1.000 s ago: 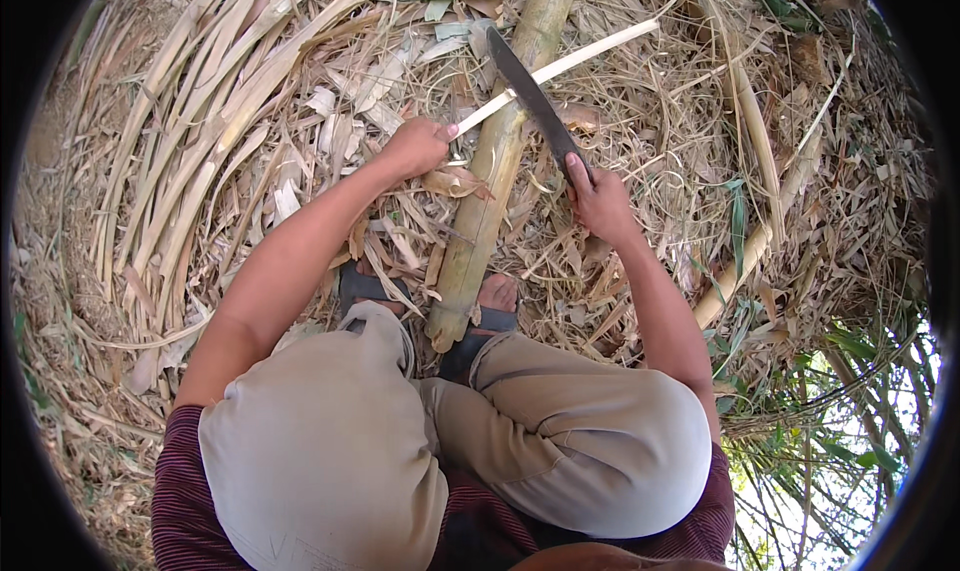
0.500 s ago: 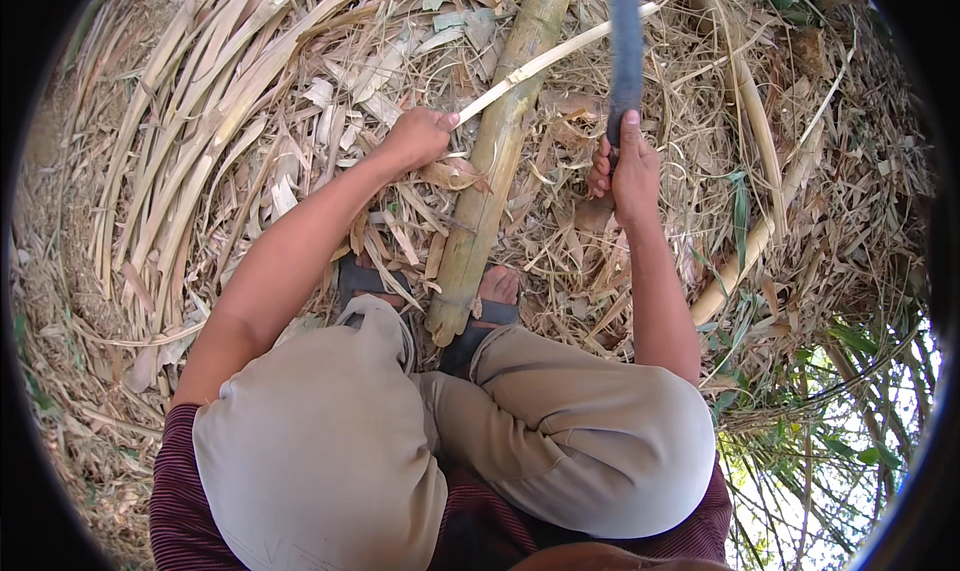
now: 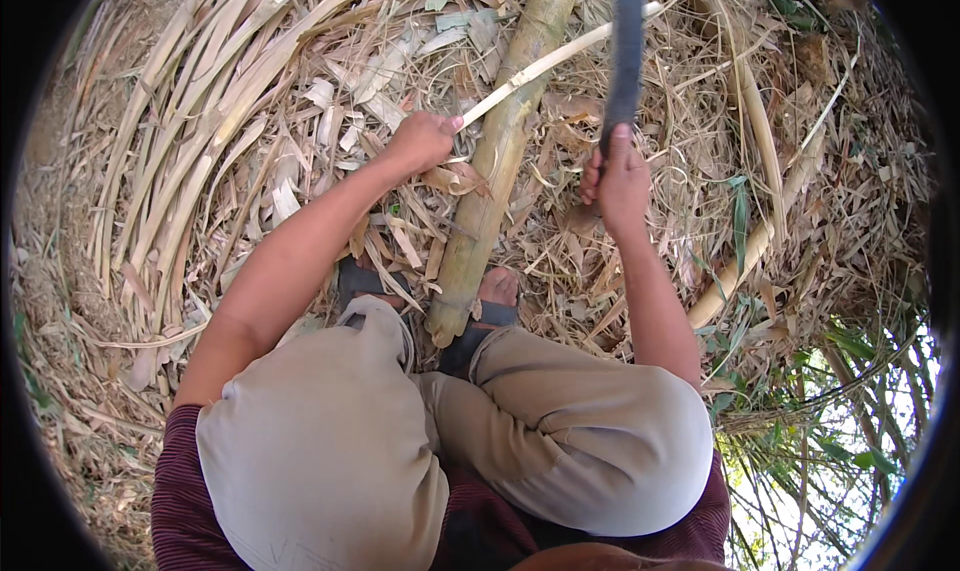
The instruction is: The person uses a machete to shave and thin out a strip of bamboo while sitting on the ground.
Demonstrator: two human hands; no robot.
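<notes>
My left hand (image 3: 422,141) is closed around the near end of a pale bamboo strip (image 3: 540,67). The strip slants up to the right across a thick bamboo pole (image 3: 487,176), which lies lengthwise in front of me, its near end between my feet. In my right hand (image 3: 622,181) is the handle of a machete (image 3: 626,56), its long dark blade pointing away from me. The blade passes over the far part of the strip; whether the two touch, I cannot tell.
Many long split bamboo strips (image 3: 215,81) lie in a curved bundle at the left. A bent bamboo stem (image 3: 735,276) rests on the right. Dry leaves and shavings (image 3: 560,261) cover the ground. My sandalled feet (image 3: 497,301) flank the pole's near end.
My right hand has shifted slightly left and nearer to me, and the machete has tilted a little. My left hand and the strip have barely moved.
</notes>
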